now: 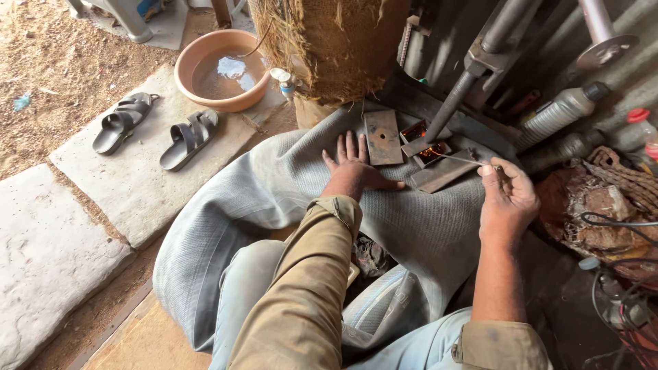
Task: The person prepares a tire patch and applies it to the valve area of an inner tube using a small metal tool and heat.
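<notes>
Upper centre of the frame, on a grey cloth (425,226) spread over the work surface, several flat metal plates are laid out: a rusty rectangular plate (382,137) standing lengthwise, a darker angled plate (442,175) to its right, and between them two small open metal boxes (423,142) with a reddish glint inside. The left hand (351,166) is pressed flat on the cloth, fingers spread and fully open, its fingertips just beside the lower left edge of the rectangular plate; nothing is held by it. The right hand (508,195) is closed in a pinch around a thin metal rod (458,158), whose far tip reaches to the small boxes.

The rod is judged light and stiff, easily steered from a fingertip pinch near its rear end, though apt to roll if the pinch is slackened. The plates are judged heavy for their size, rigid and rough with rust, hardly slippery; sharp corners are likely, so they are best taken by the long edges. Whether the glinting boxes are hot cannot be told.

Upper left, a basin (221,70) of water and a pair of sandals (156,130) are seen on stone slabs (130,185).
</notes>
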